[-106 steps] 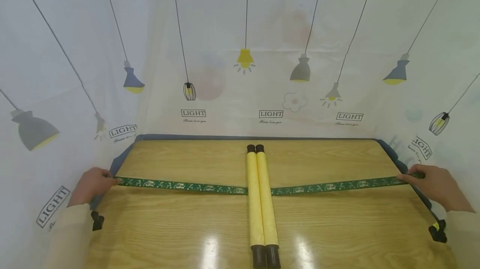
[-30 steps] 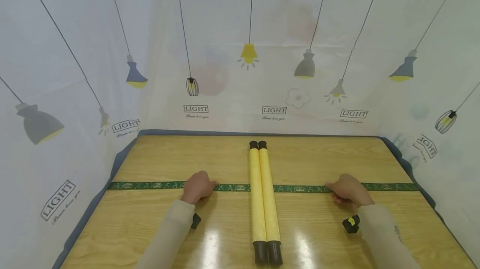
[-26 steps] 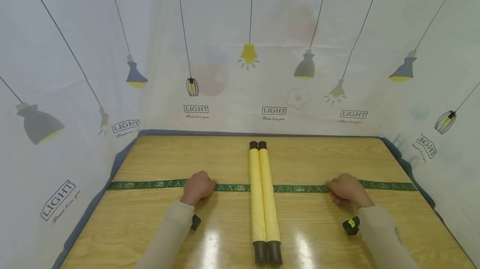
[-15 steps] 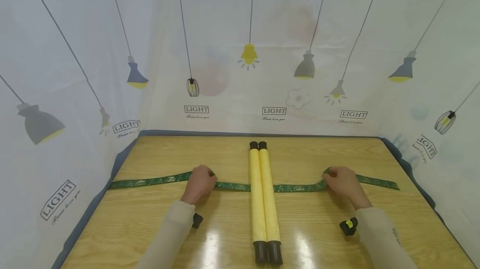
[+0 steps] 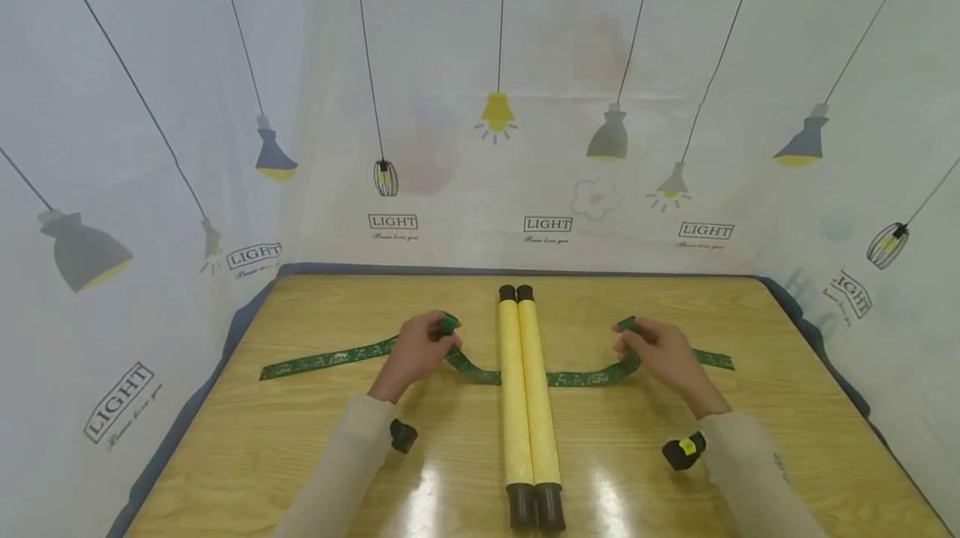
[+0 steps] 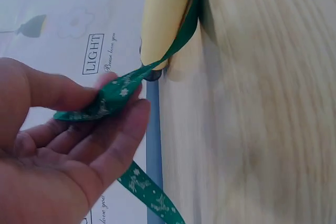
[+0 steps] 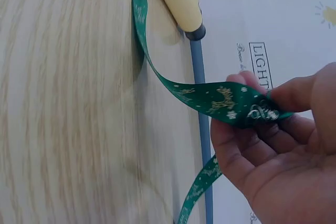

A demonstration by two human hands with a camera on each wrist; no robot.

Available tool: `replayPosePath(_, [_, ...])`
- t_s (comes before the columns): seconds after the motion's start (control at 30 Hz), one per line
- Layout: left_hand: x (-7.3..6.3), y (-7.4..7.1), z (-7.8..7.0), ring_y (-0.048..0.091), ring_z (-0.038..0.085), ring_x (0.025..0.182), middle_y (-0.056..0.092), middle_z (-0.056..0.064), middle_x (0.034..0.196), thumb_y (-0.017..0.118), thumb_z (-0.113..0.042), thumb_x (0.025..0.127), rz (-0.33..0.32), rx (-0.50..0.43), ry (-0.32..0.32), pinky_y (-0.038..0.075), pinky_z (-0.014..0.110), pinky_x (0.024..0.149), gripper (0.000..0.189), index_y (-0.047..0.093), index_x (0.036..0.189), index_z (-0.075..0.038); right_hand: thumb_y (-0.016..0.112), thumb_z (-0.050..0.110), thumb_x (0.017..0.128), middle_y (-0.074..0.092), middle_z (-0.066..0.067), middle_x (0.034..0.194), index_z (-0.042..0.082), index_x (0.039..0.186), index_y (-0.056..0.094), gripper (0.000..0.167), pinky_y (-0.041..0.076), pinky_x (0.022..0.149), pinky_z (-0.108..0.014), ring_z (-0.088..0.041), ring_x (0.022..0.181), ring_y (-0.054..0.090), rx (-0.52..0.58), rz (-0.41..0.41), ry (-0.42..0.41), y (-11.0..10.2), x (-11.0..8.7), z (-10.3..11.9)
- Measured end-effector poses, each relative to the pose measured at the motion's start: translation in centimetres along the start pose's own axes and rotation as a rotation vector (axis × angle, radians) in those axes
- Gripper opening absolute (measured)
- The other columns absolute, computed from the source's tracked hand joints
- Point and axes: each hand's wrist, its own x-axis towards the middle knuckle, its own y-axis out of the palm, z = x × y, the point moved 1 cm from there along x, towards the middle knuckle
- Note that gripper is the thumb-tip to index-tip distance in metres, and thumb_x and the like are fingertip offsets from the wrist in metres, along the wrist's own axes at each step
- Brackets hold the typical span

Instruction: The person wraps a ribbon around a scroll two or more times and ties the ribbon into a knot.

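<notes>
Pinching the green ribbon between thumb and fingers of the left hand, and likewise between thumb and fingers of the right hand. Sagging inward from both pinches to the tabletop, then passing beneath the pair of yellow tubes, lying side by side between the two sets of fingers. Trailing outward past the left fingers with a longer loose end, past the right fingers with a shorter one.

Could slip out of either pinch, being thin and smooth-looking. Could twist, appearing turned already just inward of the fingers on both sides. Could slide lopsidedly under the tubes if pulled harder by one hand, making the unequal ends worse. Could also roll or part the tubes, being round and apparently unfastened.

Hidden from view: the stretch under the tubes; cannot tell whether flat or creased there. Masked partly by the ribbon in both wrist views: some of the fingertips. Cut off at the lower edge in those same views: both loose ends. Hard to make out: the black gadgets just below the wrists, perhaps cameras.
</notes>
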Motion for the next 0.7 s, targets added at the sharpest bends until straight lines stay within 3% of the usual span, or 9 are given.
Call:
replayPosePath(0.2, [0.3,0.4,-1.3,0.068,0.026,0.082,0.075,0.004,0.087,0.049,-0.023,0.11,0.058,-0.1,0.068,0.039,0.03,0.061,0.024,0.069,0.104,-0.012,0.045,0.026,0.112,0.072,-0.021,0.098,0.001,0.127,0.066,0.036,0.056,0.079,-0.027,-0.016,0.082,0.07,0.108,0.022,-0.005,0.8,0.4,1.7])
replayPosePath(0.3, [0.5,0.8,-1.8,0.068,0.028,0.08,0.073,0.008,0.084,0.045,-0.026,0.112,0.104,-0.165,0.111,0.042,0.029,0.064,0.029,0.069,0.108,-0.01,0.046,0.023,0.111,0.071,-0.022,0.095,0.001,0.129,0.064,0.034,0.055,0.074,-0.026,-0.018,0.078,0.069,0.123,0.034,-0.049,1.2,0.5,2.7])
replayPosePath(0.43, [0.7,1.2,-2.3,0.072,0.027,0.085,0.071,0.017,0.081,0.043,-0.023,0.112,0.178,-0.227,0.174,0.053,0.03,0.082,0.03,0.067,0.111,-0.003,0.048,0.02,0.111,0.071,-0.019,0.091,0.0,0.128,0.064,0.031,0.054,0.069,-0.027,-0.021,0.074,0.068,0.134,0.051,-0.098,1.7,0.6,4.1])
replayPosePath(0.5, [0.8,1.5,-2.5,0.071,0.029,0.08,0.069,0.021,0.08,0.043,-0.02,0.112,0.221,-0.247,0.195,0.056,0.032,0.085,0.03,0.065,0.113,0.0,0.048,0.02,0.111,0.07,-0.018,0.089,0.001,0.128,0.064,0.03,0.053,0.067,-0.028,-0.023,0.073,0.067,0.151,0.064,-0.105,1.9,0.7,4.6])
replayPosePath(0.7, [0.8,2.6,-3.2,0.06,0.018,0.058,0.062,0.027,0.079,0.042,-0.018,0.112,0.314,-0.285,0.202,0.053,0.026,0.059,0.03,0.063,0.119,0.003,0.049,0.016,0.11,0.068,-0.017,0.087,-0.001,0.125,0.063,0.027,0.055,0.065,-0.029,-0.024,0.069,0.065,0.223,0.102,-0.16,2.8,1.1,6.1])
